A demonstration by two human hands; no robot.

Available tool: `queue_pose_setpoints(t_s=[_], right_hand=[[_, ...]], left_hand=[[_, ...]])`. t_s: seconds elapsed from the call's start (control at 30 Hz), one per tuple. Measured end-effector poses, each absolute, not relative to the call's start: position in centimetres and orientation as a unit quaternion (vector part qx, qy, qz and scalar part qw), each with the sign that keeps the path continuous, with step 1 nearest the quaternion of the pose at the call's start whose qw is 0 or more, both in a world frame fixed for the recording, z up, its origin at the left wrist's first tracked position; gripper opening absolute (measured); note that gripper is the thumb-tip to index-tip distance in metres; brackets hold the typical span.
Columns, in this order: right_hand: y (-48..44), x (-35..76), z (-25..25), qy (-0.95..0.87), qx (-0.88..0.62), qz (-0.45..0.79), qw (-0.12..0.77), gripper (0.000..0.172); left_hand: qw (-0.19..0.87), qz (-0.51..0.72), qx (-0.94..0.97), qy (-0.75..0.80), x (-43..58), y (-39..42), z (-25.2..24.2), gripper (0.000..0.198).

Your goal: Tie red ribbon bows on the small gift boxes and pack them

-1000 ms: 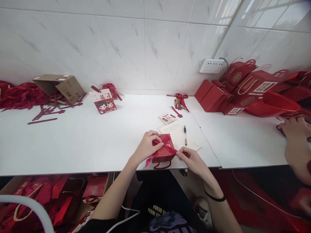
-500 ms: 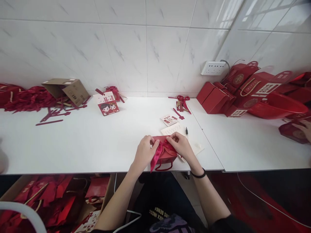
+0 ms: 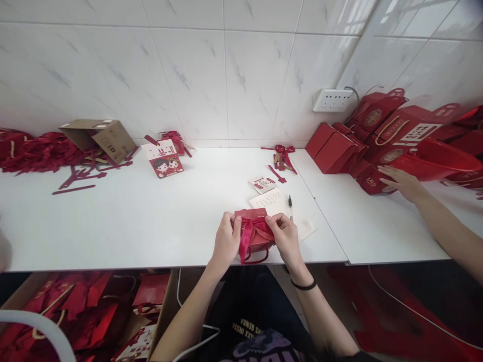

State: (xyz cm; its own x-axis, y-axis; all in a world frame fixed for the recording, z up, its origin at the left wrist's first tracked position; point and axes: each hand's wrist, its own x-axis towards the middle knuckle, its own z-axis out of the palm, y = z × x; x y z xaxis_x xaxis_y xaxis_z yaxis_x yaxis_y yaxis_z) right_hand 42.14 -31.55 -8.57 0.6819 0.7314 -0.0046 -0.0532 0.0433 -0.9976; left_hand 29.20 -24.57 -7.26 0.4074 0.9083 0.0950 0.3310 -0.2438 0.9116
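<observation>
A small red gift box (image 3: 261, 243) with a rope handle sits near the front edge of the white table, directly before me. Around it runs a dark pink satin ribbon (image 3: 247, 236), tied at the front with one tail hanging down. My left hand (image 3: 227, 237) is closed at the box's left side, its thumb and fingers pinching the ribbon. At the right side my right hand (image 3: 286, 235) pinches the other end of the ribbon between thumb and forefinger. Just behind the box lie a printed paper sheet (image 3: 269, 201) and a black pen (image 3: 290, 206).
Red gift boxes (image 3: 332, 151) and a red basin (image 3: 433, 161) crowd the right rear, where a co-worker's hand (image 3: 405, 183) touches a box. A cardboard box (image 3: 109, 141) with ribbons stands back left; a couple-print card (image 3: 165, 163) is nearby. Below sits a carton of red bags (image 3: 90, 306).
My hands have moved slightly apart, drawing the ribbon out sideways. From the right edge, the co-worker's hand has moved left with a red box, now beside the stacked boxes.
</observation>
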Motion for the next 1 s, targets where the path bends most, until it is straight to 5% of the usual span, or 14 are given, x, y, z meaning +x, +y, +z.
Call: queue_pose_setpoints(t_s=[0.17,0.53,0.83,1.0], right_hand=[[-31.6,42.1,-9.3,-0.22,-0.585,0.328,0.708,0.04],[-33.2,44.4,-7.6,-0.348,-0.626,0.369,0.593,0.042],[-33.7,44.5,-8.5,-0.297,-0.522,0.498,0.626,0.043],[-34.6,46.5,-8.7,-0.344,-0.569,0.442,0.602,0.04]], left_hand=[[0.451,0.334,0.708,0.429,29.2,-24.3,-7.5,0.026],[0.552,0.299,0.67,0.396,28.7,-23.7,-7.2,0.031],[0.72,0.29,0.554,0.302,27.1,-23.4,-8.0,0.028],[0.748,0.247,0.549,0.281,25.5,-23.4,-8.4,0.029]])
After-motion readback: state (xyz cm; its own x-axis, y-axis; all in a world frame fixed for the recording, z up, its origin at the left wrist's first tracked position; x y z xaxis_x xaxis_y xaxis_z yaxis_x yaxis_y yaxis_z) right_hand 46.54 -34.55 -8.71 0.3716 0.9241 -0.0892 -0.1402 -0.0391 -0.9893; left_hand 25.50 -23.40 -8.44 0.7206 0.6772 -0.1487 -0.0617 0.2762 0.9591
